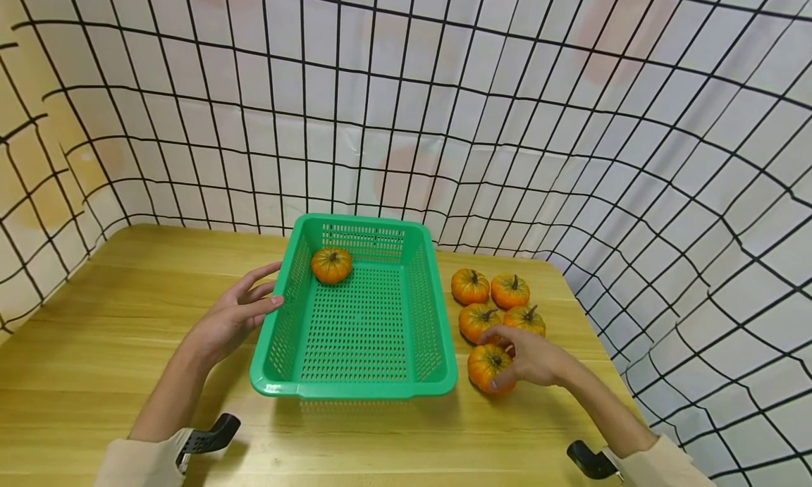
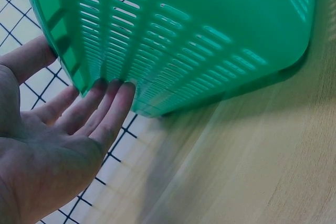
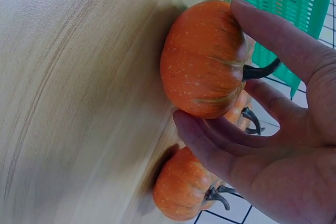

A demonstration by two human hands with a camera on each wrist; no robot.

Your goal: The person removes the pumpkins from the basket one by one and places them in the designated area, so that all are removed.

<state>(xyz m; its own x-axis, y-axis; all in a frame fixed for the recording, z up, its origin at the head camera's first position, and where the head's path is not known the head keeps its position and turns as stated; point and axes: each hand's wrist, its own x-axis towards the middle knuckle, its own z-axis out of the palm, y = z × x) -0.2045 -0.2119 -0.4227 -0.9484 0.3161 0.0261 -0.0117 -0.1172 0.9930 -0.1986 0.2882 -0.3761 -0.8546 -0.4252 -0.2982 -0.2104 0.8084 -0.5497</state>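
A green plastic basket (image 1: 355, 390) with slotted walls stands on the wooden table, one small orange pumpkin (image 1: 331, 265) in its far left corner. At the basket's left side, my left hand (image 1: 237, 314) holds the rim, thumb at its edge and fingertips against the outer wall in the left wrist view. My right hand (image 1: 529, 356) grips the nearest pumpkin (image 3: 202, 59) right of the basket, thumb on one side and fingers on the other. Its dark curved stem (image 3: 261, 71) points towards the palm. Several more pumpkins (image 1: 470, 287) sit close together just beyond that hand.
The wooden tabletop (image 1: 82, 325) extends on both sides of the basket. A white sheet with a black grid (image 1: 406, 120) rises behind the table and curves round both sides. Black wrist mounts (image 1: 212, 434) show at the sleeves.
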